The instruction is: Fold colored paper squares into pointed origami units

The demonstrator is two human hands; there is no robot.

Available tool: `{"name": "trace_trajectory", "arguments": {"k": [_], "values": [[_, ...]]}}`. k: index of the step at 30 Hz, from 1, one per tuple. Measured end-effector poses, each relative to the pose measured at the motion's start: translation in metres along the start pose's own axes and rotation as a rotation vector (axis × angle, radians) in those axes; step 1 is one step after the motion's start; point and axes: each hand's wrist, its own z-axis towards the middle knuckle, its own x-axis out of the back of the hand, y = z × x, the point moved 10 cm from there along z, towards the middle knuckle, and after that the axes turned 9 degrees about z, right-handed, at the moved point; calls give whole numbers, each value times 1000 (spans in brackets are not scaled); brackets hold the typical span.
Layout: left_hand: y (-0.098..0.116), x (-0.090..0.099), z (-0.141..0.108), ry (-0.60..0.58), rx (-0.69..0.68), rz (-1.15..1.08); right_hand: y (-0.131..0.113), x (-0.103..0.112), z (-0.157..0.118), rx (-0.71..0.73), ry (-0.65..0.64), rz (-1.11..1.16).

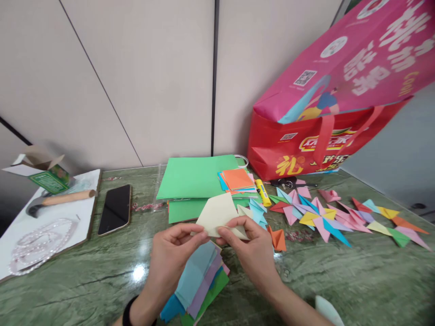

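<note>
A cream sheet of paper (218, 210), partly folded, is held up above the table between both hands. My left hand (173, 258) pinches its lower left edge between thumb and fingers. On the lower right edge, the thumb and forefinger of my right hand (253, 251) are closed on the same sheet. Beneath the hands lies a fanned stack of coloured paper (199, 276) in light blue, purple and green. Just behind the sheet are large green papers (193, 176), with small orange squares (237, 179) on top.
Folded coloured paper pieces (319, 215) spread to the right, near a yellow glue stick (263, 192). Red and pink bags (292, 149) stand behind. At left are a black phone (115, 209), a white board (81, 213), a hammer (68, 198), beads (41, 244) and an opened box (54, 179).
</note>
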Motion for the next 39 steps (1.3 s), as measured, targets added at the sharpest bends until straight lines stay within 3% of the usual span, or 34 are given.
{"name": "trace_trajectory", "arguments": {"k": [11, 25, 33, 39], "values": [[-1, -1, 0, 6, 13, -23, 0, 0, -1, 20, 2, 145], [4, 1, 0, 28, -19, 10, -6, -9, 2, 99, -136, -42], [4, -13, 0, -150, 11, -28, 3, 2, 7, 24, -43, -18], [8, -18, -1, -221, 10, -63, 4, 3, 7, 11, -36, 4]]}}
